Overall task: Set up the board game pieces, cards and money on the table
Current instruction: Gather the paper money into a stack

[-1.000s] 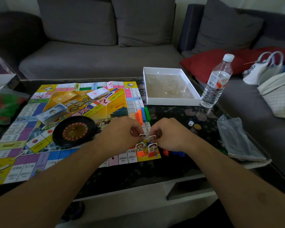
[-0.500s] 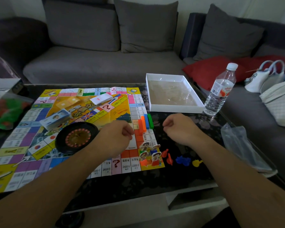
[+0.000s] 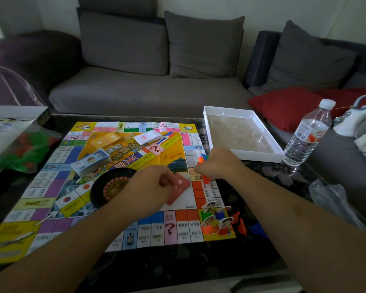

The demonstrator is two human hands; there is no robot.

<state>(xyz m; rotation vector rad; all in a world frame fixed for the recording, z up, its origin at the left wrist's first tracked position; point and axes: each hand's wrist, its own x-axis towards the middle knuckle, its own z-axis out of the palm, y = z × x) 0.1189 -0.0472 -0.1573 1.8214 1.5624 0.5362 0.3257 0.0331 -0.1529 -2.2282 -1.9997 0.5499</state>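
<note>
Left hand: my fingers pinch a flat red card with rounded corners.
Right hand: curled over stubby plastic sticks.
Board: creased glossy paper.

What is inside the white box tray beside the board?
The white box tray holds only what looks like a clear plastic liner over a brownish base. No loose pieces show. The right hand covers a little of its near-left rim.

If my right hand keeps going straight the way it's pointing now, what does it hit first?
Probably the colored sticks on the board's right edge. Your right hand, fingers curled, points left and away, seemingly already touching them; contact is hidden.
</note>
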